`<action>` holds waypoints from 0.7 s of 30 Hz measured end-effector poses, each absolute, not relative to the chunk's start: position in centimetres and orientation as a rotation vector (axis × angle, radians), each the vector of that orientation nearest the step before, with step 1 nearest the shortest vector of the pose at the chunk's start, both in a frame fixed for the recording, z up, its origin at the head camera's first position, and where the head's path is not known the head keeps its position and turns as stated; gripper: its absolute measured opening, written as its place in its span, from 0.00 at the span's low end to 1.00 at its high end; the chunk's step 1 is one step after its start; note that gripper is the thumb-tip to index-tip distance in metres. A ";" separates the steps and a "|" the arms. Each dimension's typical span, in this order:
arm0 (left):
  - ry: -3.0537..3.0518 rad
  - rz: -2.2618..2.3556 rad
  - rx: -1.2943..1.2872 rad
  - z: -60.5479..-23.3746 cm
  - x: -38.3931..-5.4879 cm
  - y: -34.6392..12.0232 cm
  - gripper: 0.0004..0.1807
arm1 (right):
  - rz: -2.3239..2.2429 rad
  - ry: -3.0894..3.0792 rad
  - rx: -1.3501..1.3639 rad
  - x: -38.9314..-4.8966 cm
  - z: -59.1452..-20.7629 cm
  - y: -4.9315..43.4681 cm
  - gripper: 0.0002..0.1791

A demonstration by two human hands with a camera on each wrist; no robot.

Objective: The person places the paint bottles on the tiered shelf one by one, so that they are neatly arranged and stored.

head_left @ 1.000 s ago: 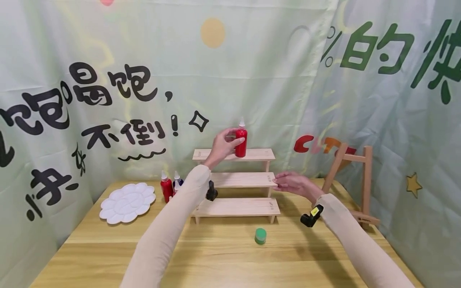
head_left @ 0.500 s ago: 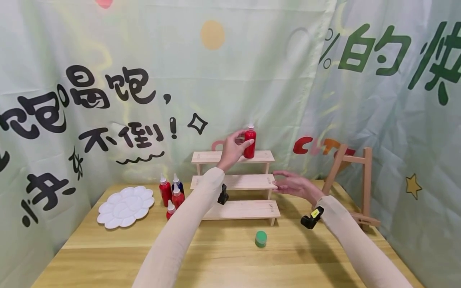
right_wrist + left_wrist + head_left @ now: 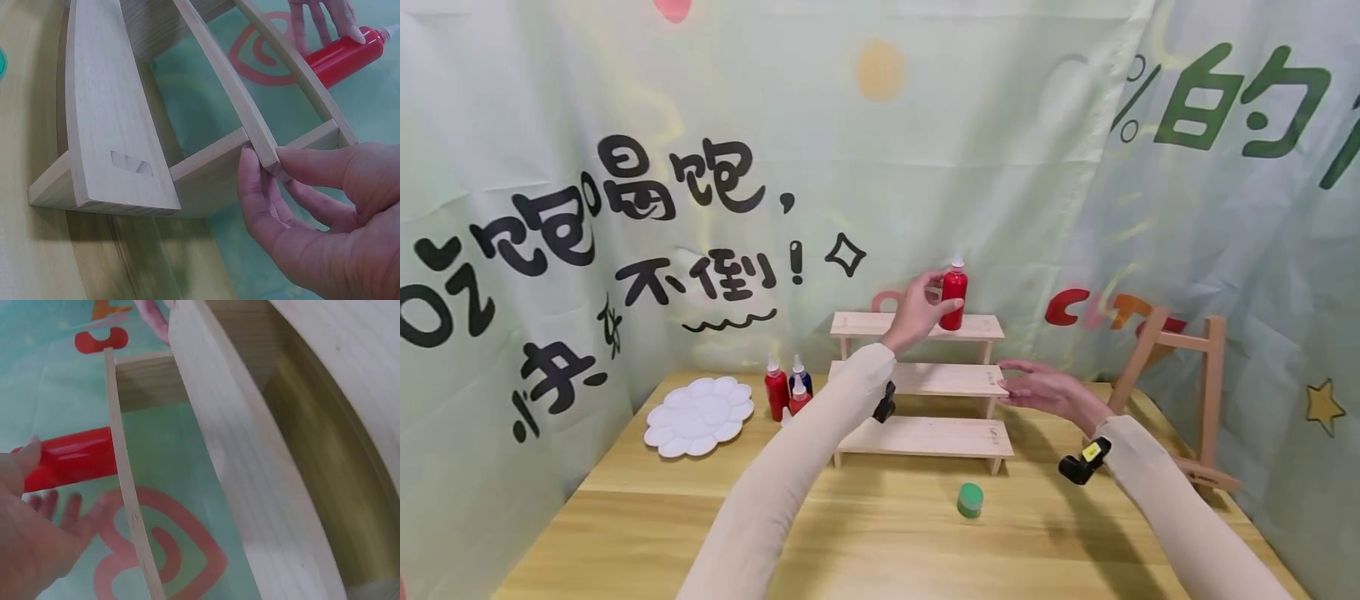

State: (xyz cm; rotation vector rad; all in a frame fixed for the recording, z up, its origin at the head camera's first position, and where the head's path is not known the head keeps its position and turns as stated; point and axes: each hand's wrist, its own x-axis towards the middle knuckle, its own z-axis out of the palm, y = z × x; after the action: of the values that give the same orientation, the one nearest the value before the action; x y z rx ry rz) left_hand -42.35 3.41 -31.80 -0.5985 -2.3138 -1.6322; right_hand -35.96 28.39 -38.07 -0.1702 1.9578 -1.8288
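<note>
My left hand [image 3: 919,312] holds a red paint bottle [image 3: 954,298] with a white nozzle, upright at the top step of a three-tier wooden shelf [image 3: 925,436]. Seen from the left wrist, the red bottle [image 3: 72,459] has its base against that top board, and the thumb lies over it. At the shelf's right side, my right hand [image 3: 1047,392] grips the end of the middle board. The right wrist view shows the thumb and fingers of the right hand [image 3: 325,206] pinching that board end [image 3: 265,153].
Several bottles, red [image 3: 777,392] and dark blue [image 3: 801,375], stand left of the shelf, partly behind my left sleeve. A white flower-shaped palette [image 3: 698,417] lies farther left. A green-lidded jar [image 3: 970,500] sits in front; a wooden easel [image 3: 1210,392] stands at right.
My left hand has slid the red paint bottle rightward along the top step. The right hand keeps its grip on the middle board. The head view has turned a little left.
</note>
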 end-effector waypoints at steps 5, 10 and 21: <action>-2.410 -1.588 -0.597 -31.4 -41.7 2.0 0.34 | -1.833 1.945 -0.157 -36.1 -38.6 29.2 0.37; -2.445 -1.532 -0.698 -29.1 -40.9 -1.0 0.23 | -1.849 1.940 -0.150 -36.4 -38.6 29.3 0.37; -2.465 -1.425 -0.797 -26.8 -37.4 -8.4 0.12 | -1.826 1.930 -0.146 -36.5 -38.1 29.2 0.38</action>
State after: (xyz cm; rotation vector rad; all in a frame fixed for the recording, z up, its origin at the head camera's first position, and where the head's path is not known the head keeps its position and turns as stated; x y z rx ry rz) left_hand -37.35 -8.40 -26.81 -0.7969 -2.4654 -1.4254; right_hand -36.51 29.21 -38.13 -0.1456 1.9297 -1.8265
